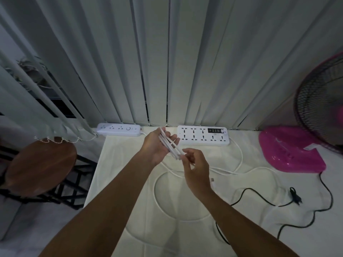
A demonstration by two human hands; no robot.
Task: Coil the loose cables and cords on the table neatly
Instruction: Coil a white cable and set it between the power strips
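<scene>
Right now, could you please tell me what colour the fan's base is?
The fan base is pink; head view.

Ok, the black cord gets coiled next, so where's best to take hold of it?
Once the white cable is done, pinch the black cord at its plug end, from above with the right hand. That end lies free and flat on the table, is thicker than the cord, and sits on that hand's side.

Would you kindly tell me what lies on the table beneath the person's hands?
A white cable loops loosely over the white cloth below the left hand and right hand, which hold its coiled part. Its run beneath the forearms is covered.
</scene>
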